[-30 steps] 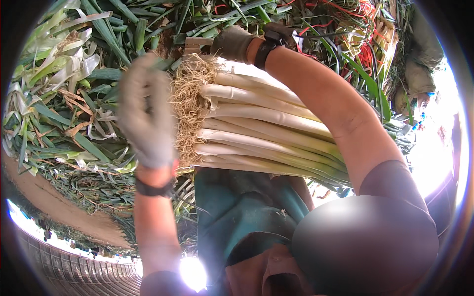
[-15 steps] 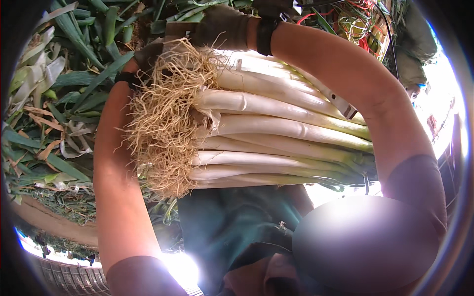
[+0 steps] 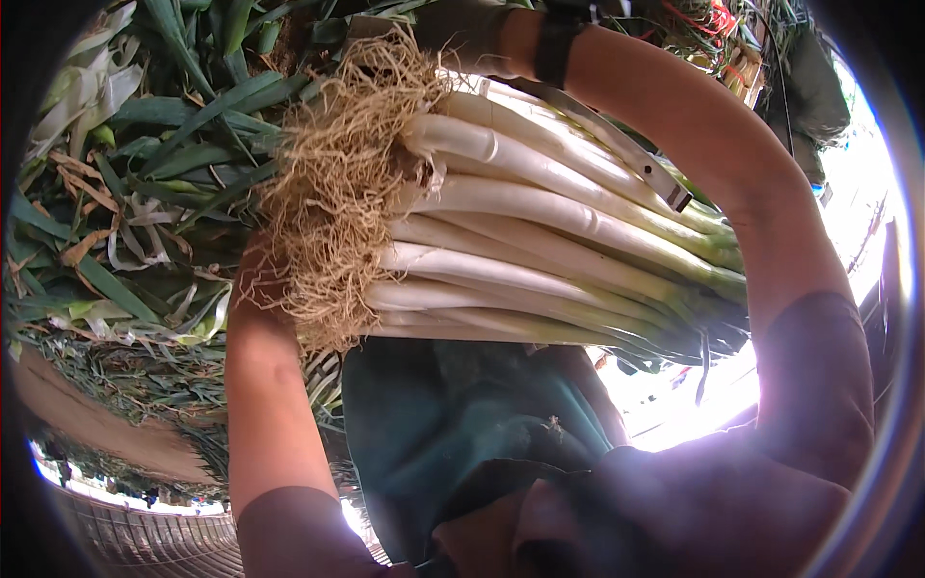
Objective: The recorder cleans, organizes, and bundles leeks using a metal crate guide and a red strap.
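Note:
A large bundle of leeks [image 3: 520, 207] lies sideways before me, white stems toward the left and green ends toward the right. Its thick tangle of tan roots [image 3: 332, 207] covers the left end. My left forearm passes behind these roots, which hide the left hand. At the far side of the bundle, my gloved right hand [image 3: 464, 37] is bent round by the root end, its fingers out of sight. A flat pale strip with holes [image 3: 647, 173] lies along the far stems, below my right forearm; I cannot tell whether the hand holds it.
Loose green leaves [image 3: 183, 144] and dry trimmings are heaped on the left and at the back. Red strings [image 3: 708, 19] lie among trimmings at the far right. Dark green cloth [image 3: 453, 405] hangs in front of me, and a wire-like grid [image 3: 145, 535] shows at lower left.
The bundle has shifted up in view, its root end rising and its green end tilting lower. My left forearm has moved right, and its hand has gone behind the roots.

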`<action>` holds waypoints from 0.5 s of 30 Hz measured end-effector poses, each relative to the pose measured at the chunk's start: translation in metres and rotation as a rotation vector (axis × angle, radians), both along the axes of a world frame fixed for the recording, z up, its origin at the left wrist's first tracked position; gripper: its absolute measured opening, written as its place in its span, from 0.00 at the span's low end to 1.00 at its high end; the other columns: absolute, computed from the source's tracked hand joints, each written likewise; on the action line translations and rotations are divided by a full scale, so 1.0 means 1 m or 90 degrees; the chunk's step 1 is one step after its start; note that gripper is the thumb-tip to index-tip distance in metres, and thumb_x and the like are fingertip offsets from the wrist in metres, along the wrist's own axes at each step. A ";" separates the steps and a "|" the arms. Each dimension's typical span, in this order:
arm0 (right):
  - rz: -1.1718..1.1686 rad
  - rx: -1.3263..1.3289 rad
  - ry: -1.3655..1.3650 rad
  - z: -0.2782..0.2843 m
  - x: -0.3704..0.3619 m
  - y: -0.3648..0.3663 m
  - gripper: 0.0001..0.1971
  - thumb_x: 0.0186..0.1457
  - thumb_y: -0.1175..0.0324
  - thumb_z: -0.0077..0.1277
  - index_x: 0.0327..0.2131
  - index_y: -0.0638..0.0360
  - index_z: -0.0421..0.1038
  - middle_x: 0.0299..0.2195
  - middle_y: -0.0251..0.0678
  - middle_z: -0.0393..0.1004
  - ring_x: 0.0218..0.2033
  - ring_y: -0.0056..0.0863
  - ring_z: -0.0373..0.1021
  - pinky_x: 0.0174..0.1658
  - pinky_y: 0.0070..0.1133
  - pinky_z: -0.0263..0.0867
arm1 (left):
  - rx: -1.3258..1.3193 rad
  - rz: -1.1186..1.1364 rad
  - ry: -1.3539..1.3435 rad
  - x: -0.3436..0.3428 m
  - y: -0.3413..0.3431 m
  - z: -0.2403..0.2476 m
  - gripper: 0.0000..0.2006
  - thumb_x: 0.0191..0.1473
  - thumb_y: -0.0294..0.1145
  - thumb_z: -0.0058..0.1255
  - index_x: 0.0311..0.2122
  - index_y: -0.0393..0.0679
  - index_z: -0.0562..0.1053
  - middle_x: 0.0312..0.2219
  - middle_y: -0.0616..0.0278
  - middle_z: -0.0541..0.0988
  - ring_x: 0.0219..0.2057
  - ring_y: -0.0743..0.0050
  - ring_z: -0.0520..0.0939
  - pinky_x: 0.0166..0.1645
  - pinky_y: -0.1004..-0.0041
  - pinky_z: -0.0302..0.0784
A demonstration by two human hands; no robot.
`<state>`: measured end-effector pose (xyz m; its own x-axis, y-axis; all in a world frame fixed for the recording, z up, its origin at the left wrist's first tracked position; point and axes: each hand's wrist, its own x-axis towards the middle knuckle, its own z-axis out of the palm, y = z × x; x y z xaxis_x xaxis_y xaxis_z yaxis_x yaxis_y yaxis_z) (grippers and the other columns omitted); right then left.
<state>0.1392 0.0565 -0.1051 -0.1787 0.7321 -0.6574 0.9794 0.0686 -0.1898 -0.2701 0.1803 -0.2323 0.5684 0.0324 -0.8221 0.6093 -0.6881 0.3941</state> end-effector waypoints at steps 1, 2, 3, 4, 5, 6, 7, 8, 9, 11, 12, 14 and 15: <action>0.025 -0.039 -0.033 0.015 0.007 -0.003 0.08 0.53 0.67 0.48 0.32 0.57 0.76 0.30 0.39 0.76 0.31 0.35 0.74 0.34 0.28 0.70 | -0.002 0.000 0.013 -0.019 -0.013 0.007 0.21 0.60 0.36 0.41 0.57 0.45 0.65 0.53 0.53 0.71 0.55 0.58 0.69 0.57 0.61 0.62; 0.044 -0.080 -0.070 0.034 0.015 -0.008 0.08 0.53 0.67 0.48 0.32 0.57 0.76 0.30 0.39 0.76 0.31 0.35 0.74 0.34 0.28 0.70 | -0.002 -0.004 0.029 -0.038 -0.026 0.017 0.21 0.60 0.36 0.41 0.58 0.45 0.65 0.54 0.52 0.70 0.56 0.58 0.68 0.58 0.60 0.62; 0.061 -0.113 -0.099 0.050 0.021 -0.011 0.07 0.53 0.68 0.49 0.32 0.57 0.76 0.30 0.39 0.76 0.31 0.35 0.74 0.34 0.28 0.70 | -0.004 -0.011 0.043 -0.056 -0.038 0.029 0.21 0.60 0.36 0.41 0.58 0.45 0.65 0.54 0.52 0.70 0.56 0.57 0.68 0.59 0.59 0.61; 0.076 -0.144 -0.126 0.066 0.026 -0.016 0.07 0.53 0.68 0.49 0.32 0.58 0.76 0.30 0.38 0.76 0.31 0.34 0.74 0.34 0.28 0.70 | -0.008 -0.017 0.060 -0.076 -0.054 0.042 0.22 0.60 0.36 0.40 0.59 0.45 0.64 0.55 0.52 0.69 0.57 0.56 0.67 0.59 0.59 0.61; 0.090 -0.174 -0.143 0.079 0.029 -0.019 0.07 0.53 0.69 0.49 0.32 0.58 0.76 0.31 0.38 0.76 0.31 0.34 0.74 0.34 0.28 0.70 | -0.013 -0.021 0.083 -0.099 -0.072 0.058 0.22 0.60 0.36 0.40 0.59 0.45 0.64 0.55 0.51 0.69 0.58 0.56 0.67 0.60 0.58 0.60; 0.108 -0.193 -0.150 0.090 0.029 -0.019 0.07 0.53 0.69 0.49 0.32 0.58 0.76 0.31 0.38 0.76 0.31 0.33 0.74 0.34 0.27 0.70 | -0.016 -0.021 0.116 -0.127 -0.087 0.082 0.22 0.60 0.36 0.40 0.60 0.45 0.63 0.56 0.51 0.69 0.58 0.55 0.66 0.61 0.57 0.60; 0.116 -0.219 -0.161 0.104 0.035 -0.026 0.07 0.53 0.70 0.49 0.32 0.58 0.76 0.31 0.38 0.76 0.32 0.33 0.74 0.34 0.27 0.70 | -0.019 -0.032 0.104 -0.136 -0.106 0.096 0.23 0.60 0.36 0.39 0.60 0.45 0.63 0.56 0.50 0.68 0.59 0.54 0.66 0.61 0.57 0.59; 0.122 -0.231 -0.165 0.114 0.037 -0.029 0.07 0.53 0.71 0.49 0.32 0.59 0.76 0.32 0.38 0.76 0.32 0.33 0.74 0.34 0.27 0.70 | -0.016 -0.035 0.088 -0.141 -0.121 0.112 0.23 0.61 0.36 0.39 0.60 0.45 0.62 0.57 0.50 0.68 0.60 0.54 0.65 0.62 0.56 0.59; 0.113 -0.225 -0.168 0.127 0.039 -0.031 0.06 0.53 0.71 0.49 0.32 0.59 0.76 0.32 0.38 0.76 0.32 0.32 0.74 0.34 0.27 0.70 | 0.008 -0.049 0.042 -0.123 -0.133 0.125 0.22 0.59 0.38 0.40 0.59 0.45 0.64 0.55 0.49 0.69 0.58 0.51 0.67 0.61 0.53 0.59; 0.048 -0.146 -0.136 0.143 0.034 -0.043 0.06 0.53 0.70 0.50 0.32 0.59 0.76 0.33 0.38 0.77 0.32 0.33 0.74 0.35 0.27 0.70 | -0.017 -0.100 -0.042 -0.064 -0.148 0.161 0.21 0.56 0.40 0.44 0.54 0.48 0.69 0.50 0.54 0.74 0.54 0.52 0.71 0.57 0.51 0.63; 0.002 -0.089 -0.113 0.148 0.026 -0.051 0.07 0.54 0.68 0.50 0.32 0.59 0.76 0.34 0.39 0.77 0.32 0.35 0.74 0.35 0.28 0.70 | -0.069 -0.138 -0.078 -0.026 -0.153 0.182 0.19 0.54 0.40 0.47 0.52 0.51 0.72 0.48 0.60 0.76 0.52 0.55 0.74 0.55 0.53 0.67; -0.074 0.035 -0.021 0.160 0.008 -0.049 0.09 0.54 0.64 0.52 0.30 0.60 0.75 0.35 0.40 0.77 0.31 0.34 0.73 0.36 0.29 0.69 | -0.071 -0.050 -0.132 -0.013 -0.178 0.190 0.19 0.54 0.41 0.47 0.52 0.52 0.72 0.48 0.60 0.76 0.51 0.56 0.75 0.54 0.52 0.67; -0.106 0.092 0.033 0.171 0.002 -0.046 0.10 0.54 0.63 0.52 0.29 0.61 0.74 0.36 0.39 0.77 0.30 0.33 0.72 0.35 0.28 0.69 | -0.063 -0.029 -0.141 -0.012 -0.188 0.185 0.19 0.54 0.41 0.47 0.51 0.52 0.72 0.48 0.60 0.76 0.51 0.56 0.75 0.54 0.52 0.67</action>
<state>0.1413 0.0107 0.0659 -0.0783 0.8399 -0.5371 0.9685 -0.0637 -0.2408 -0.2816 -0.0077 -0.0468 0.7346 -0.0723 -0.6746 0.4694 -0.6639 0.5822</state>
